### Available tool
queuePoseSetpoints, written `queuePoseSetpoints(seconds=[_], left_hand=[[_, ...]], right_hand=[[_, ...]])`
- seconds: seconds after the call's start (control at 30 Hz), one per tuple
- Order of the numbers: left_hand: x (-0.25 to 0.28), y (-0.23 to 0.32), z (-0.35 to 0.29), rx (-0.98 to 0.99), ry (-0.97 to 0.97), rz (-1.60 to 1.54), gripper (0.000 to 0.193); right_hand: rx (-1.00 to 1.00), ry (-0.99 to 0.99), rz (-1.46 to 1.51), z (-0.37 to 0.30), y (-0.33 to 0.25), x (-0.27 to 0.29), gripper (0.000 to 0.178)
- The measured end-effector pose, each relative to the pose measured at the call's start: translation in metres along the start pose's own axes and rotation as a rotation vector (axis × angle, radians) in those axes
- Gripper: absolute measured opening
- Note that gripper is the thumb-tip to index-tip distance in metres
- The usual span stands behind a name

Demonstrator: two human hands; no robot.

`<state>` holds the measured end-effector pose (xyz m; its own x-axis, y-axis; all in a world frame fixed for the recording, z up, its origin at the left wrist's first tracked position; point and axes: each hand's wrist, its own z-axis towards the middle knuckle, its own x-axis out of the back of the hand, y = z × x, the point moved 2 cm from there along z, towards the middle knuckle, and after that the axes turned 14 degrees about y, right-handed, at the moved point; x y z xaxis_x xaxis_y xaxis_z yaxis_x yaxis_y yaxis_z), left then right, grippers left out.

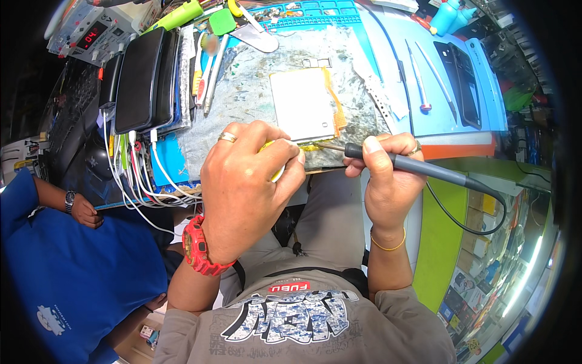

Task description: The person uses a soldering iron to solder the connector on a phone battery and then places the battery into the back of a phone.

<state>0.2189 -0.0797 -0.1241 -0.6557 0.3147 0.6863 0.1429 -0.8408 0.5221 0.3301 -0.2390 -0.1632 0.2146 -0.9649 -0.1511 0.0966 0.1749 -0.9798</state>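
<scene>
A white, flat rectangular battery [302, 100] lies on a stained grey work mat [242, 79], with an orange flex cable [338, 115] along its right side. At the battery's near edge is a yellow strip [310, 147]. My right hand [391, 167] grips a soldering iron [433, 170] with a dark grey handle, its metal tip pointing left at that edge. My left hand [251, 167] is closed over the battery's near left corner. Between its fingers shows a yellow thing [277, 175], mostly hidden, whose kind I cannot make out.
Phones [140, 82] stand stacked at left with white cables [142, 182] hanging down. Brushes [206, 73] lie beside them; a power supply [91, 36] stands behind. On the right are screwdrivers [418, 79] and a dark phone [458, 85]. Another person's hand [85, 209] rests at far left.
</scene>
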Motion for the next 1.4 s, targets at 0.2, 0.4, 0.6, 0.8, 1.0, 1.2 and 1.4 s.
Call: queuePoseSetpoints(seconds=[0.2, 0.4, 0.6, 0.8, 1.0, 1.2, 1.4], left_hand=[[-0.0002, -0.0001, 0.0004, 0.000, -0.007, 0.007, 0.005], [0.0001, 0.0006, 0.0009, 0.000, -0.009, 0.013, 0.005], [-0.0003, 0.0008, 0.0015, -0.001, -0.009, 0.015, 0.005], [-0.0004, 0.0016, 0.0020, 0.000, -0.013, 0.016, 0.005], [-0.0003, 0.0009, 0.0016, -0.007, -0.006, 0.007, 0.005], [-0.0007, -0.0027, -0.0005, -0.002, 0.009, -0.025, 0.006], [-0.0002, -0.0025, -0.0005, -0.006, 0.008, -0.020, 0.005]], right_hand=[[-0.002, -0.001, 0.008, 0.0001, 0.0012, 0.0004, 0.015], [0.001, -0.005, -0.001, 0.0002, 0.0010, 0.0008, 0.015], [-0.005, -0.002, -0.008, 0.0003, 0.0005, 0.0003, 0.015], [-0.007, 0.006, -0.010, 0.0000, -0.0002, -0.0004, 0.015], [-0.009, -0.001, -0.006, 0.0003, 0.0001, 0.0004, 0.015], [-0.004, 0.000, -0.001, 0.0003, -0.0007, -0.0004, 0.015], [-0.003, 0.002, 0.000, -0.0001, 0.0000, -0.0004, 0.015]])
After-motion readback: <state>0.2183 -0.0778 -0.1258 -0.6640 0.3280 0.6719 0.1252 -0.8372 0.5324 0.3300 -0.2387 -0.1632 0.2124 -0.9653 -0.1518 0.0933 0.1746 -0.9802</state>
